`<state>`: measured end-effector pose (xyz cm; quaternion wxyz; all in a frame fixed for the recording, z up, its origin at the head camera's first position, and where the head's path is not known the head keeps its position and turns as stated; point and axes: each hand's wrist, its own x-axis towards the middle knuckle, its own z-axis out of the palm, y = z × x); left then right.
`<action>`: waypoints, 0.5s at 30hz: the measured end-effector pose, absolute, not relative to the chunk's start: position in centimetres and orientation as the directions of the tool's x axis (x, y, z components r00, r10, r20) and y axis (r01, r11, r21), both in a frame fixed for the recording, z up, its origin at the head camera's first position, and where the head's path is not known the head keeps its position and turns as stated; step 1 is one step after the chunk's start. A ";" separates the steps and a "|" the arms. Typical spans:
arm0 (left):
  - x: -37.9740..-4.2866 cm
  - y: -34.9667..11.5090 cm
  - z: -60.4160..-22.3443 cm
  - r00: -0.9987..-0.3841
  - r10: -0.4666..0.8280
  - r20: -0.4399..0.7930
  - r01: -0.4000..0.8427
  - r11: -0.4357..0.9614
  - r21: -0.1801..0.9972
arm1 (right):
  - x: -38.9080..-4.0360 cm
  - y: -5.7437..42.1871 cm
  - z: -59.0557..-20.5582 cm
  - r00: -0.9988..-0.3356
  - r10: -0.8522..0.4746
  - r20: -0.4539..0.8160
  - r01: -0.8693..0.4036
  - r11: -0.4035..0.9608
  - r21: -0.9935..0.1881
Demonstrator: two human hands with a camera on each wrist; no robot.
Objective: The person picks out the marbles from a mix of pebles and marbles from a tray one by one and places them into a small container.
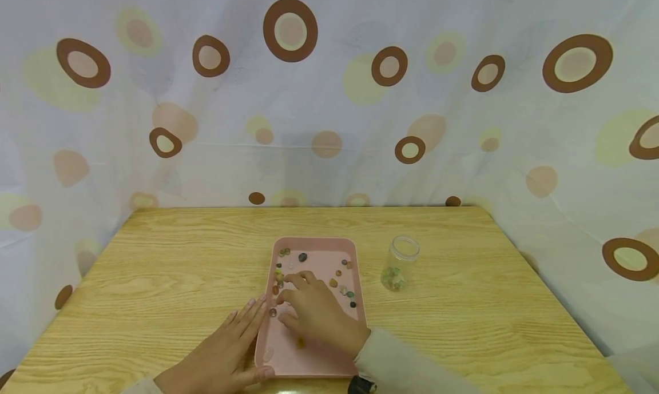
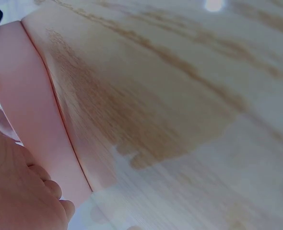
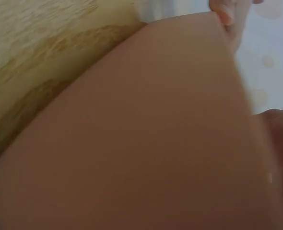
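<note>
A pink tray holds several small polished stones, scattered mostly along its two long sides. My left hand lies against the tray's left wall with straight fingers, its thumb at the near left corner. Over the tray's middle is my right hand, fingers spread and bent, fingertips close to the stones by the left wall. Among those stones are an orange-brown stone and a round greyish stone. Nothing shows between the right fingers. In the right wrist view the tray's outer wall hides most of that hand.
A clear, lidless jar with green and pale stones at its bottom stands right of the tray. A dark stone lies near the tray's far end, a yellow stone near its front. Behind the wooden table hangs a patterned curtain.
</note>
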<state>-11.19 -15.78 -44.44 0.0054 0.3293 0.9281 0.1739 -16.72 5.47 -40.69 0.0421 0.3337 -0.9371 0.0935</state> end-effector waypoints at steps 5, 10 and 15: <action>-11.1 -15.8 -44.3 -0.783 0.616 0.080 0.603 0.723 0.338 | -16.5 4.6 -41.8 -0.776 -0.620 0.115 -0.631 0.763 -0.139; -11.0 -15.9 -44.1 -0.785 0.616 0.061 0.595 0.724 0.349 | -16.4 4.1 -42.6 -0.781 -0.611 0.131 -0.625 0.770 -0.129; -11.0 -15.9 -44.0 -0.788 0.612 0.069 0.595 0.728 0.340 | -16.4 3.8 -42.9 -0.781 -0.601 0.171 -0.622 0.774 -0.123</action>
